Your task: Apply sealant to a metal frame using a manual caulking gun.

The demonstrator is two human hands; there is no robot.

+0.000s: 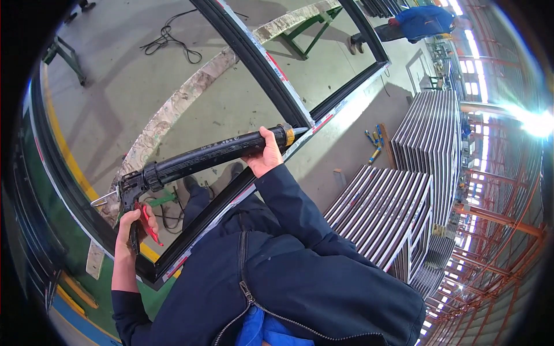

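A long black caulking gun (208,157) lies across my view, its tip toward the right. My left hand (135,228) is closed round its handle, by a red lever. Farther along, my right hand (265,154) grips the barrel near the front end. Beyond a yellowish collar, the pale nozzle (299,131) sits at the joint where a crossbar (259,60) meets the near side of a dark window frame (346,104). Whether the nozzle touches the frame I cannot tell. The frame spans in front of my body, with protective film strips along its edges.
Under the frame runs a worn, pale padded support (184,98) on green legs (311,32). Stacks of frame profiles (381,213) stand at right. Blue and yellow tubes (375,141) lie on the floor, and a black cable (167,37) lies beyond. A person in blue (424,23) stands far right.
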